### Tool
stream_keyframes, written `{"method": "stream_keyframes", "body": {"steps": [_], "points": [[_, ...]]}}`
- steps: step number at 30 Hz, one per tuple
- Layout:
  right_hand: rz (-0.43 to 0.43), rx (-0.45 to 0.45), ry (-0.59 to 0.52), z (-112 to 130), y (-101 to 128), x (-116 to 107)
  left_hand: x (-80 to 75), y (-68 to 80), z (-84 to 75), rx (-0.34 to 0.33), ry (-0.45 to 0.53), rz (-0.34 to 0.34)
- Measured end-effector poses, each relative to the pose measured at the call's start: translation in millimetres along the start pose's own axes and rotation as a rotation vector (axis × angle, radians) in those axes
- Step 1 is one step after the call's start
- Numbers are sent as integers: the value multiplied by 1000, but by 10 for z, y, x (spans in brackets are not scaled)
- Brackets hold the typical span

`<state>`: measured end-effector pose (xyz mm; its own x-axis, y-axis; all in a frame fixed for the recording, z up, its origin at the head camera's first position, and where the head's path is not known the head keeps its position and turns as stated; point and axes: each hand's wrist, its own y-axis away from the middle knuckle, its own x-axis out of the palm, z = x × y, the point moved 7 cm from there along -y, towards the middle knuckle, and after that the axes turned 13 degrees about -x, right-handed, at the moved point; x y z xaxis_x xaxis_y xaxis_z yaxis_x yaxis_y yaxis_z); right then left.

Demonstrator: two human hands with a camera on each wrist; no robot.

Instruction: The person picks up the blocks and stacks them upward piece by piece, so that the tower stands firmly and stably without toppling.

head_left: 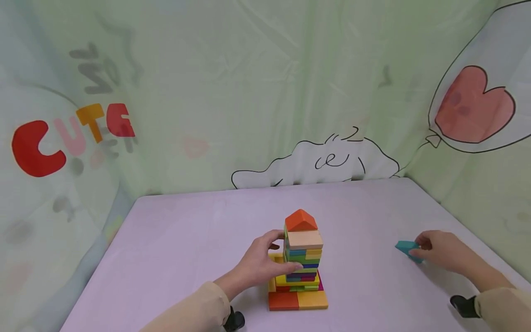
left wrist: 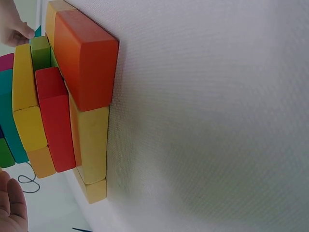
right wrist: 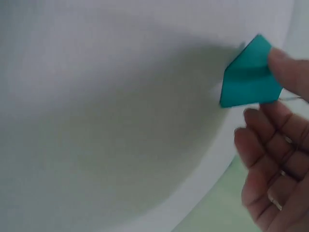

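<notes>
A tower of coloured wooden blocks (head_left: pixel 302 265) stands at the middle of the lilac table (head_left: pixel 186 240), with an orange roof-shaped block (head_left: pixel 300 220) on top. My left hand (head_left: pixel 283 251) grips the tower's left side, thumb across the front and fingers curved round the back. In the left wrist view the orange-red base block (left wrist: pixel 87 63) and the yellow base block (left wrist: pixel 91 145) fill the left, with fingertips (left wrist: pixel 12 26) at the edge. To the right, my right hand (head_left: pixel 416 250) pinches a teal block (head_left: pixel 405 248) low over the table; thumb (right wrist: pixel 285 63) rests on the teal block (right wrist: pixel 248 77).
Printed green cloth walls (head_left: pixel 257 92) close in the table at the back and on both sides. The table's far edge and right edge (head_left: pixel 456 216) lie near the cloth. Bare table surface stretches to the left of the tower and between the tower and the teal block.
</notes>
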<state>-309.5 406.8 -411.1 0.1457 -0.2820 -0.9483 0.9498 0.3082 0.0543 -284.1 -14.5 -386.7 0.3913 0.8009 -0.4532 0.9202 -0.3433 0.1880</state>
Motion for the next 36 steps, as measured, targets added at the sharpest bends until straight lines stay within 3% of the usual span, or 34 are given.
{"method": "stream_keyframes", "body": {"steps": [7, 12, 23, 31, 36], "points": [[-10, -176, -80, 644, -22, 212, -1, -5, 4, 7, -5, -1], [-4, -273, -160, 925, 40, 321, -1, 0, 6, 12, -7, -1], [-61, -302, -109, 1014, 89, 316, 2, 4, -8, 18, -7, -1], [-35, -276, -127, 1032, 74, 323, 5, 10, -1, 2, -5, 1], [-189, -410, -75, 1304, 116, 42, -6, 16, 2, 0, -2, 0]]}}
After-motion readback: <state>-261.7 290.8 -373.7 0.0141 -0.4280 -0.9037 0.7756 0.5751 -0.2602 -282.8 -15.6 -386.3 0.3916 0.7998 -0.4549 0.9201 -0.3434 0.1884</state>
